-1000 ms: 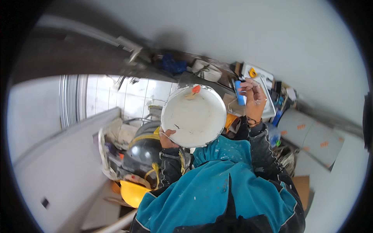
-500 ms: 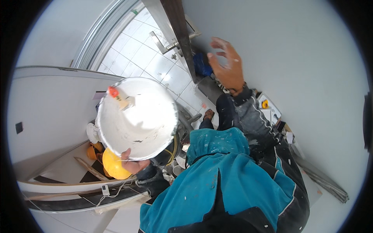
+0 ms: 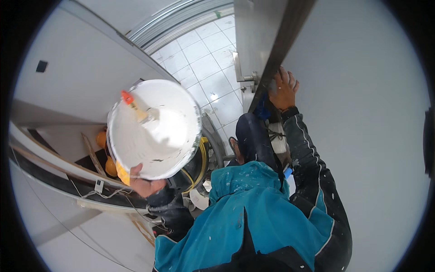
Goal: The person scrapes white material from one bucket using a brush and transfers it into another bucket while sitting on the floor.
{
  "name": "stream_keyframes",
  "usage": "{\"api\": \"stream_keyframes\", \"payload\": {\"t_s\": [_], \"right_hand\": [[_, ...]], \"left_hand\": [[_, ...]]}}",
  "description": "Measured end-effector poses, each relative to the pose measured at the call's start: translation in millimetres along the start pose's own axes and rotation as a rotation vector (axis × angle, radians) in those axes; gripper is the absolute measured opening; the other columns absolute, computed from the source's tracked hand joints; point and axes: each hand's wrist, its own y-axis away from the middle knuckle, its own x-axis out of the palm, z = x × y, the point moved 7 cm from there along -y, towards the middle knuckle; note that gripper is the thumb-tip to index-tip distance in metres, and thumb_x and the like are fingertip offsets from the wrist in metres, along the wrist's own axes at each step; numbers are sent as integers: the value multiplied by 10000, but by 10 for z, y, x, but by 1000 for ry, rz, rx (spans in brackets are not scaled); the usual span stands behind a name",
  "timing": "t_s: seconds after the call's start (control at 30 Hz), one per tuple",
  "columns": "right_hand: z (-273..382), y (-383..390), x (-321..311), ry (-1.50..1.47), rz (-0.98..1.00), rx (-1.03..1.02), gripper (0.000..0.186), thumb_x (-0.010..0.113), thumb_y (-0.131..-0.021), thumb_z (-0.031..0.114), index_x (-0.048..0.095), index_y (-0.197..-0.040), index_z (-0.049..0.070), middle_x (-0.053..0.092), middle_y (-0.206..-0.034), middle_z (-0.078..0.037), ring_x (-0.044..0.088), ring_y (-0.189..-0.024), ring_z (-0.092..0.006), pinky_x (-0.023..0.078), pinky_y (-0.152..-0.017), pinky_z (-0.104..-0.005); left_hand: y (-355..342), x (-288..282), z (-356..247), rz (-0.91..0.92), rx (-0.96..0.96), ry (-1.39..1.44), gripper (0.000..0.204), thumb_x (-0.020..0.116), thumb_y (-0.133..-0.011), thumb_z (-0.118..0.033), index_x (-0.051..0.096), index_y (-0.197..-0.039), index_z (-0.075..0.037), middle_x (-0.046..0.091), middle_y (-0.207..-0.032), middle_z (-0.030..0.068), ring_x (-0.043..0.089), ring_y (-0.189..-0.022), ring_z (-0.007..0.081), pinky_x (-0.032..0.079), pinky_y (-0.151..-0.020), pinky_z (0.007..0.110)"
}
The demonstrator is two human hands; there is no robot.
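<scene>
A pale wall [image 3: 367, 118] stands well right of the white bucket [image 3: 156, 170]; a white tiled floor [image 3: 206, 68] shows beyond it. A door [image 3: 257, 41] stands to the bucket's right and ahead, apart from it, its dark edge toward the wearer. The bucket itself is held ahead and to the left of the wearer's body, its open mouth facing up.

Step in hand, as judged: one-handed support of the bucket while the other hand is at the door. Any further move calls for keeping the bucket level and clear of the door.

A black machine [image 3: 199, 170] with yellow trim sits below the bucket's right side, restricting footing. The left hand [image 3: 147, 185] grips the bucket's near rim. The right hand [image 3: 284, 90], right of the bucket, is empty, fingers extended beside the door edge; contact cannot be confirmed. A paintbrush [image 3: 134, 107] leans inside the bucket, bristles in white coating [image 3: 168, 135]. A lever handle [image 3: 243, 76] projects from the door on the bucket's side, a possible snag.
</scene>
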Motion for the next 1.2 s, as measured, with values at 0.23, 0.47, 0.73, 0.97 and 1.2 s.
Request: {"api": "stream_keyframes", "payload": {"t_s": [0.23, 0.47, 0.73, 0.97, 1.2], "right_hand": [[97, -173, -347, -8, -182, -131, 422, 672, -725, 167, 587, -1126, 67, 467, -1369, -140, 405, -1262, -414, 332, -1015, -570], [162, 476, -719, 79, -52, -409, 453, 624, -803, 277, 594, -1202, 64, 573, -1238, -207, 535, -1142, -400, 428, -961, -508], [-95, 2118, -429, -149, 332, 357, 468, 616, -814, 293, 574, -1224, 72, 565, -1249, -205, 531, -1150, -391, 426, -961, -510], [532, 3218, 1217, -478, 814, 844, 482, 608, -824, 307, 556, -1244, 78, 559, -1258, -203, 528, -1157, -383, 424, -962, -513], [1173, 3035, 1917, -628, 994, 866, 495, 601, -833, 321, 539, -1264, 84, 552, -1267, -201, 526, -1164, -374, 423, -962, -515]], "left_hand": [[32, 109, 250, -71, -24, 17, 678, 579, -685, -103, 415, -1326, 45, 515, -1272, 207, 531, -1147, 383, 429, -1032, 489], [30, 141, 172, -141, -163, 188, 618, 539, -716, -126, 442, -1300, 52, 525, -1259, 211, 545, -1127, 355, 468, -982, 416], [-157, 189, 255, -98, -406, 383, 579, 512, -700, -43, 481, -1270, 52, 566, -1237, 191, 555, -1135, 360, 474, -981, 429], [-614, -109, 933, -118, -401, 232, 589, 484, -671, 28, 483, -1259, 43, 583, -1194, 193, 581, -1087, 356, 488, -967, 433], [-881, 314, 1008, -110, -421, 148, 530, 489, -663, 37, 506, -1192, 21, 600, -1084, 161, 603, -964, 332, 513, -910, 428]]}}
